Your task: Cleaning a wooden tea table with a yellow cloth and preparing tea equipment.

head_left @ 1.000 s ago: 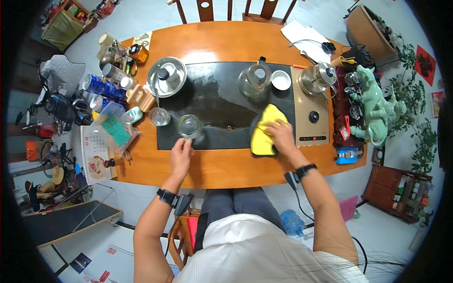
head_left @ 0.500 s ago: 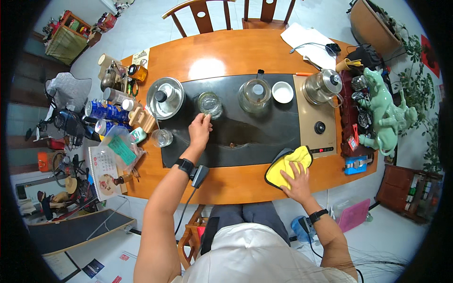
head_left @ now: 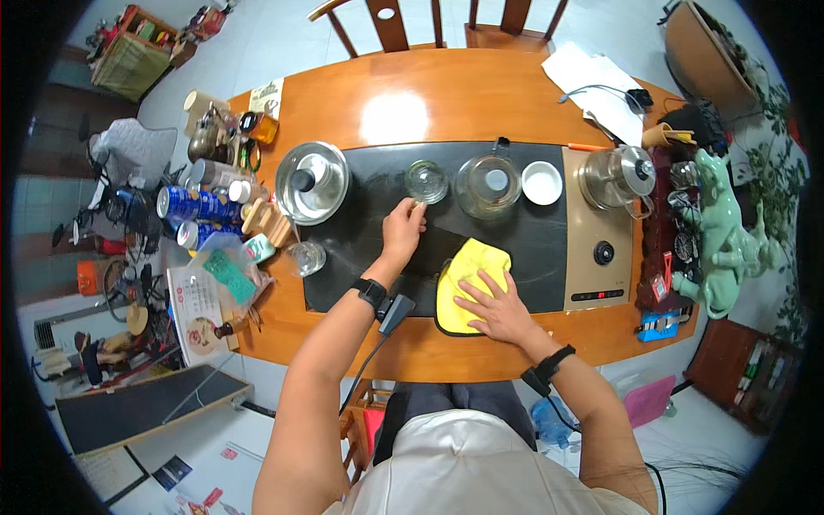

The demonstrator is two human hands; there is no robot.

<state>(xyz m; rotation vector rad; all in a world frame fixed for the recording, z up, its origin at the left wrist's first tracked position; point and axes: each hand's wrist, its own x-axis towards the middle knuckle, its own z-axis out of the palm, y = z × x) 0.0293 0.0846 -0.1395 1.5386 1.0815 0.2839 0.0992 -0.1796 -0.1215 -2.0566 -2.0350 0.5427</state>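
My left hand pinches the near edge of a clear glass cup standing on the black inset panel of the wooden table. Under my right hand lies a yellow cloth with a dark edge. That hand is flat with its fingers spread, pressing the cloth over the panel's near edge. A glass teapot and a small white bowl stand right of the cup. Left of it is a lidded steel pot, with another glass cup nearer to me.
A glass kettle stands on the gold-coloured heating plate at the right. Beyond it are a dark red tray and a green figurine. Blue cans, jars and a wooden holder crowd the left end. White paper lies at the far right.
My right hand has slid the yellow cloth leftward, from the table's near right edge onto the black panel. My left hand and the glass cup have shifted slightly right, closer to the teapot.
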